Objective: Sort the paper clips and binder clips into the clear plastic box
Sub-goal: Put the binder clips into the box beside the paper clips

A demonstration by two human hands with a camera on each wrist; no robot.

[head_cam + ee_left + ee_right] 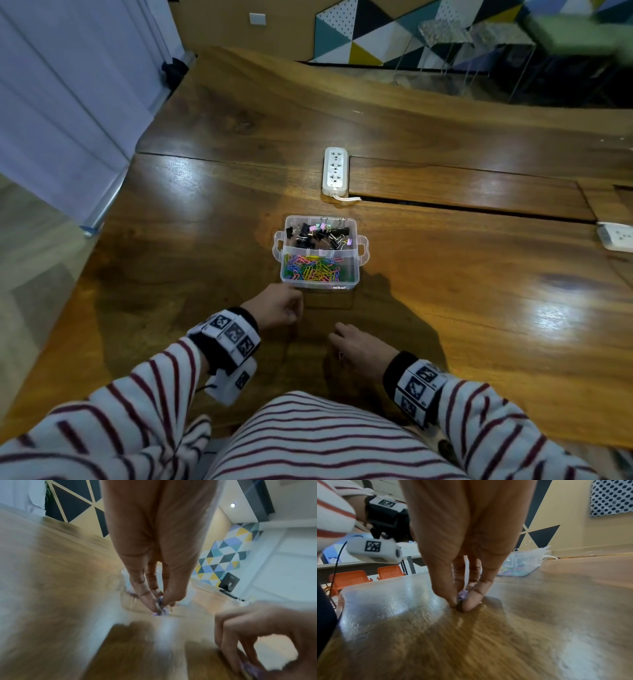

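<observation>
The wooden bench carries the clear plastic box just beyond both hands, binder clips in its far compartment, paper clips nearer. The left hand pinches a purple clip; the right hand pinches another purple binder clip against the bench.

clear plastic box on wooden table, power strip
</observation>
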